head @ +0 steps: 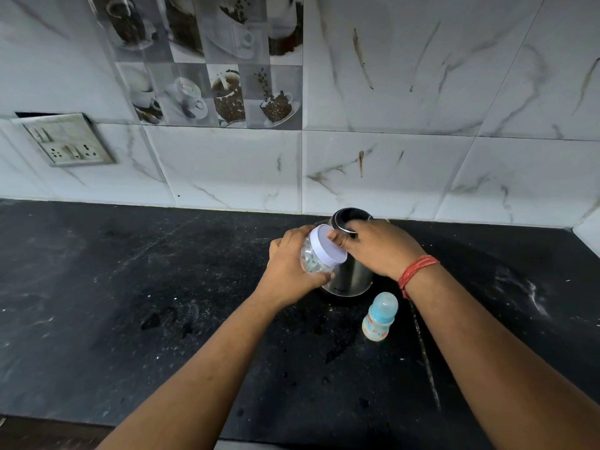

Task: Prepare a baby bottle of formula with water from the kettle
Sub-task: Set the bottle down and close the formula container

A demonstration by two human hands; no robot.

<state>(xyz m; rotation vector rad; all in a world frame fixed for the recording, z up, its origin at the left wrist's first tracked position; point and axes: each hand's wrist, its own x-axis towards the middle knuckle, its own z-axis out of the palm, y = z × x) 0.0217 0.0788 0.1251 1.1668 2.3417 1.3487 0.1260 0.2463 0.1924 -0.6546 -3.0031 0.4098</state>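
- Nearest to you, your two bare arms reach in from the bottom of the frame over the black counter (97,287).
- A bit past them, right of the middle, the baby bottle (380,317) stands on the counter by itself. It is small and pale with a blue cap on top. Nothing touches it. It sits just in front of the kettle, close enough to grab when you need it.
- Your left hand (292,271) is wrapped around a clear jar (319,251), tipping it so the white lid (326,243) faces your other hand. I think you hold it that way so the lid is easy to twist off.
- Your right hand (380,248), with a red thread (417,271) on the wrist, has its fingers curled on the lid's edge. The grip looks snug, but your thumb is hidden, so I can't be sure.
- What is in the jar is blurry; it may be the formula.
- Right behind your hands is the shiny steel kettle (349,274), with its dark top open to view.
- Farthest away is the marble tile wall (389,157), with a switch plate (66,141) at the middle left of the frame.
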